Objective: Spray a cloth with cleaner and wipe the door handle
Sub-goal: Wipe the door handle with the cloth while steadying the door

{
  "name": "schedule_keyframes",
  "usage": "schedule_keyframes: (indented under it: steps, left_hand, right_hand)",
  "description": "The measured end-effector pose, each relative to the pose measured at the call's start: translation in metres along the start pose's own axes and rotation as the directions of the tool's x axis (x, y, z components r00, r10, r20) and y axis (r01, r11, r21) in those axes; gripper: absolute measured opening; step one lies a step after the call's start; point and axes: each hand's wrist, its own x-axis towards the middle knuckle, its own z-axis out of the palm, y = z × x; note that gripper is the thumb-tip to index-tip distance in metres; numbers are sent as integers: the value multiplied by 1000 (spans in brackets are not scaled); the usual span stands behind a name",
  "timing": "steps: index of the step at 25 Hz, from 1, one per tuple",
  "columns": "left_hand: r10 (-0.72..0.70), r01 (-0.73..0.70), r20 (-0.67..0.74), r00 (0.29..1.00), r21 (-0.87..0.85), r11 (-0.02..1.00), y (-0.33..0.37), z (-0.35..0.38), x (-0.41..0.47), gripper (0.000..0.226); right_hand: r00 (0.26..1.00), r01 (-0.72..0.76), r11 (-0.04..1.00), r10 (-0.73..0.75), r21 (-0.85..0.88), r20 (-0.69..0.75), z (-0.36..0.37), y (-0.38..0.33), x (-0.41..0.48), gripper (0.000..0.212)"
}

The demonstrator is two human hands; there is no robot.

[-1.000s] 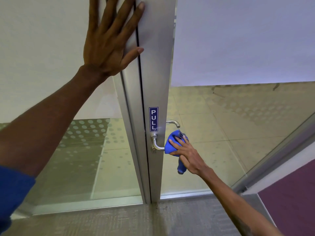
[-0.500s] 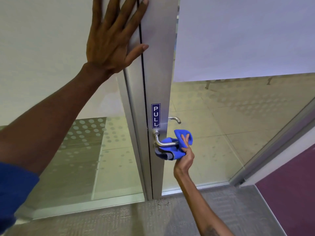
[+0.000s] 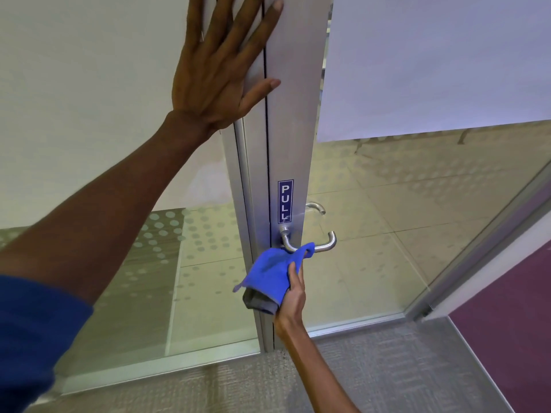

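Note:
A silver lever door handle sticks out from the aluminium door frame, just below a blue PULL sticker. My right hand grips a blue cloth from below; the cloth's upper tip drapes over the handle's inner part near its base. A grey side of the cloth shows at its lower end. My left hand lies flat with fingers spread on the frame high above. No spray bottle is in view.
A second handle shows through the glass on the door's far side. Frosted, dotted glass panels flank the frame. Grey carpet lies underfoot, and a purple wall stands at the right.
My right hand has pulled the cloth leftward and down along the handle, baring its outer end. The left hand stays pressed on the frame.

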Motion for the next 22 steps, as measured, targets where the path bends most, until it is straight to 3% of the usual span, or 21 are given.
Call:
schedule_keyframes:
  steps: [2,4,8,12,15,19,21,22]
  left_hand:
    - [12,-12,-24,1000,6,1000,-1,1,0,79]
    - [24,-23,-53,998,21,1000,-2,2,1,79]
    - [67,-59,-110,992,79,995,-2,2,3,81]
    - [124,-115,-82,989,110,987,-5,0,5,85]
    - [150,-146,-57,987,68,987,-5,-3,-3,85]
    - [-24,14,-62,998,-167,986,35,-15,-47,81]
    - [-139,134,21,990,-437,890,74,-26,-91,74]
    - [-197,224,110,974,-575,787,96,-31,-116,73]
  right_hand:
    - [996,-65,993,70,-100,52,-2,1,-9,42]
    - [978,-136,983,153,-122,141,-4,-9,-18,39]
    - [901,-328,944,300,37,313,-13,-37,-37,49]
    - [892,-349,931,296,106,341,-31,-58,-62,51]
    - [841,-389,915,306,105,445,-39,-74,-80,54]
    - [860,-395,917,346,60,374,-48,-95,-93,45]
    - [851,-401,914,347,60,394,-53,-106,-95,47]
    - [857,-397,916,347,57,381,-54,-111,-96,47]
